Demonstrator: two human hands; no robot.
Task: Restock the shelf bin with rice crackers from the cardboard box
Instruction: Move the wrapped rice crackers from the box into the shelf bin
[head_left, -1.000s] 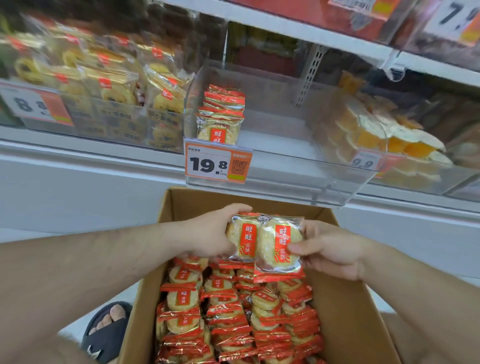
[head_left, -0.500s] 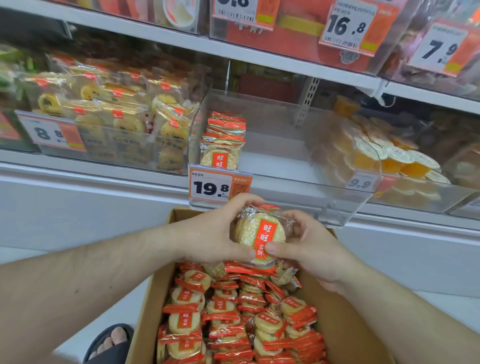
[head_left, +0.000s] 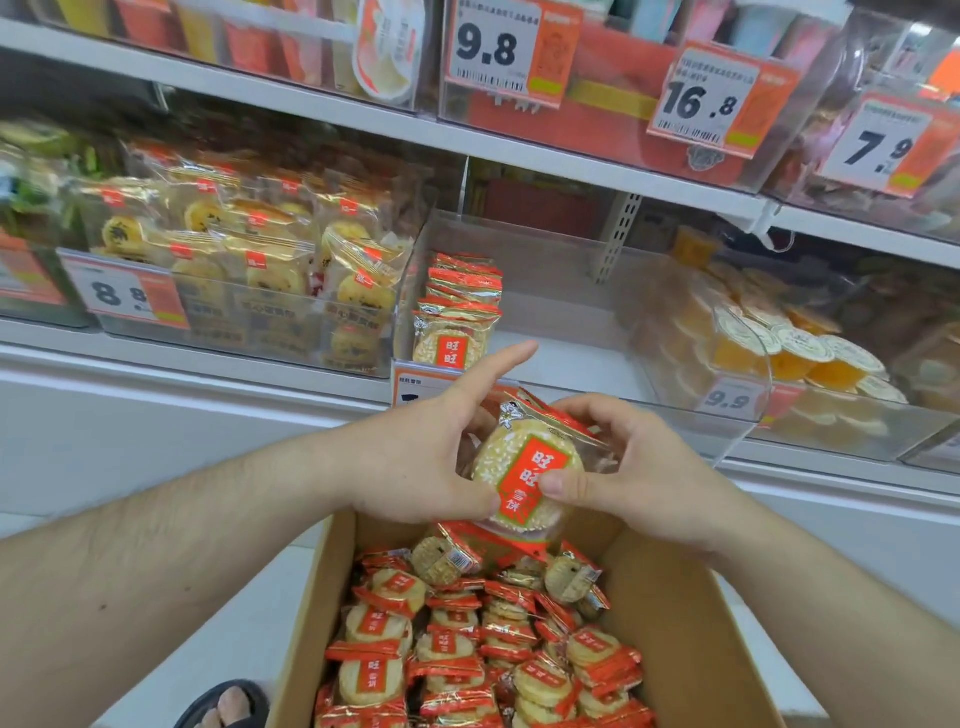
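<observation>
Shop shelving fills the far side, where the clear shelf bin holds one short row of rice crackers at its left, so both hands, left hand and right hand, fingers curled round the rice cracker packets, hold them above the near cardboard box, likely to load it.

White metal shelves run across the wall, lined with clear plastic bins. Orange price tags read 9.8, 16.8, 7.9 and 8.8. Jelly cups fill a bin to the right. Below is a pale floor.
</observation>
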